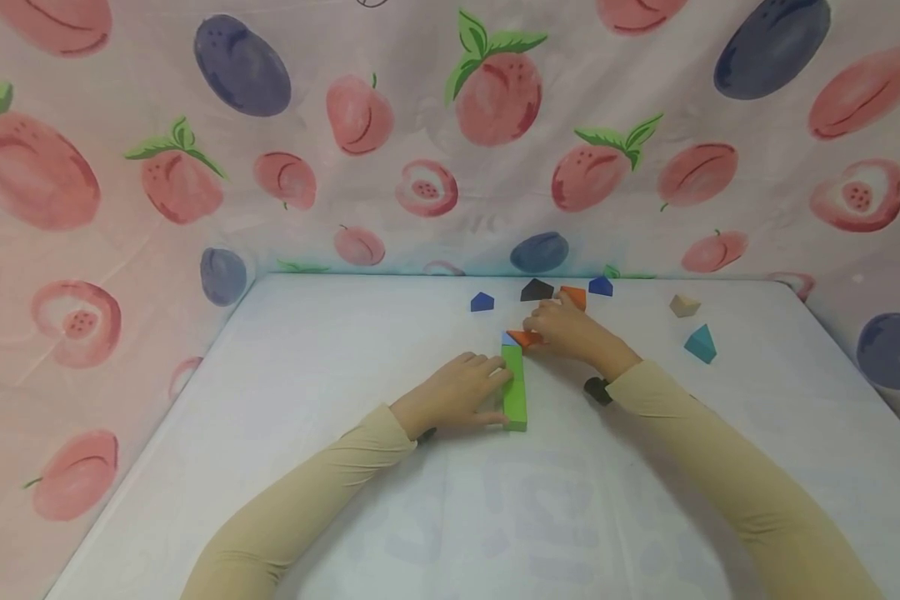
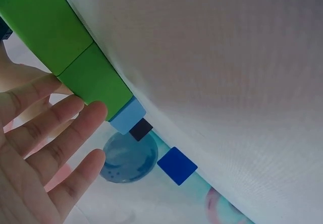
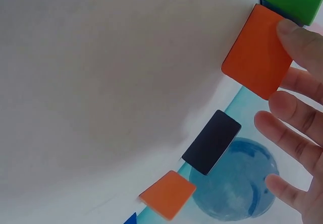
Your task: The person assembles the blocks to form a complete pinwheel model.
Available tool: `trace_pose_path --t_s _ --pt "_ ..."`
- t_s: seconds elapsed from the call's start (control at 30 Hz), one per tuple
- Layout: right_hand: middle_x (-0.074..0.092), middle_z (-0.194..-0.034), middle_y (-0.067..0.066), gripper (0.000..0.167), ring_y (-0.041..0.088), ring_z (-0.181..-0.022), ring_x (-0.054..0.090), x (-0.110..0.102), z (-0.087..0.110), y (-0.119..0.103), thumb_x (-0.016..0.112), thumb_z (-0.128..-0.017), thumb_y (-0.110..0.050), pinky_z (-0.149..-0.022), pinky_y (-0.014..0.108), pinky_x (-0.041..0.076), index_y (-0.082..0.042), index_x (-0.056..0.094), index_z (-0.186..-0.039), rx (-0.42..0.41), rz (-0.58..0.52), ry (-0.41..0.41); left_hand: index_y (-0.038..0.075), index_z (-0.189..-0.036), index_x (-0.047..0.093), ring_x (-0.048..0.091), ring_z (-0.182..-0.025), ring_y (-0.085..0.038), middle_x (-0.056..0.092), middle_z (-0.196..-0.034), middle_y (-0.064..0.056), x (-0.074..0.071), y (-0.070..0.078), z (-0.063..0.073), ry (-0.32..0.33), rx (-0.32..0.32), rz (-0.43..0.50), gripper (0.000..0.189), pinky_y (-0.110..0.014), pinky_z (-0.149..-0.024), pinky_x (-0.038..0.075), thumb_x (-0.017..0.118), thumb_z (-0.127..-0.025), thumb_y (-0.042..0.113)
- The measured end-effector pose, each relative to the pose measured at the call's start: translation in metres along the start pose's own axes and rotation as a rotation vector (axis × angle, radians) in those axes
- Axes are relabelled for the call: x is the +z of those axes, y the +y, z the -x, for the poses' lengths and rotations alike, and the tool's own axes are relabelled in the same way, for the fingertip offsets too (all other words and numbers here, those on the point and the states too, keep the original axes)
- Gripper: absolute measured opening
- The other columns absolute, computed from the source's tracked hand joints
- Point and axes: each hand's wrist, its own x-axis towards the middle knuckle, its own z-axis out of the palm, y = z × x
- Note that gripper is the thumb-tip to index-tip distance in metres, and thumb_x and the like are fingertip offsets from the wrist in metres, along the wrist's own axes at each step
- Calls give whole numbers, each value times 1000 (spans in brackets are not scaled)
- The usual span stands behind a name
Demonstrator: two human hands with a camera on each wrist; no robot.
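Two green blocks [image 2: 96,77] lie end to end in a line on the white table, the seam between them showing in the left wrist view. At their far end sits a light blue block [image 2: 128,115]. My left hand [image 1: 457,392] rests its extended fingertips along the left side of the green blocks. An orange triangular block [image 3: 257,52] is pinched between the thumb and fingers of my right hand [image 1: 573,333]. It stands right beside the light blue block; whether the two touch cannot be told.
Toward the back edge are a blue block [image 1: 482,302], a black block [image 1: 537,290], another orange block [image 1: 576,297] and a second blue block [image 1: 601,287]. Farther right lie a plain wooden block [image 1: 684,306] and a teal block [image 1: 701,343]. A fruit-print cloth [image 1: 645,92] hangs behind.
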Motion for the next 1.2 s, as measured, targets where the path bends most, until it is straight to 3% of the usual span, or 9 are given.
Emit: trace_pose_path --t_s 0.3,0.53,0.63,0.83,1.2 --pt "69 -90 8 24 30 -97 60 -1 0 -1 75 -78 -27 -99 65 34 -8 68 -92 -43 22 42 14 -134 47 53 -116 -17 53 -130 -3 -2 0 1 9 9 -11 67 -33 -103 41 50 -87 62" --pt "63 -119 12 46 33 -118 54 -11 -3 -6 75 -79 -20 -103 63 32 -15 61 -122 -28 -37 -36 13 -133 48 54 -114 -17 53 -128 -3 -2 0 1 17 18 -26 67 -33 -102 41 50 -87 62" --pt "63 -122 9 45 32 -121 53 -12 -7 -10 69 -84 -12 -103 62 32 -21 58 -127 -50 -55 -81 13 -132 48 54 -112 -17 53 -126 -3 0 0 1 25 20 -32 67 -33 -101 42 50 -87 62" --pt "66 -117 4 38 28 -118 55 -8 -12 -15 58 -90 -6 -103 63 31 -24 62 -123 -82 -50 -130 12 -131 48 55 -110 -16 53 -125 -2 1 0 0 43 31 -35 66 -33 -100 42 50 -87 62" --pt "68 -105 3 32 26 -106 59 -6 -13 -16 60 -87 -2 -99 59 38 -21 67 -112 -151 -28 -71 12 -132 47 54 -113 -16 53 -127 -2 1 -1 0 29 20 -14 67 -33 -102 41 49 -87 62"
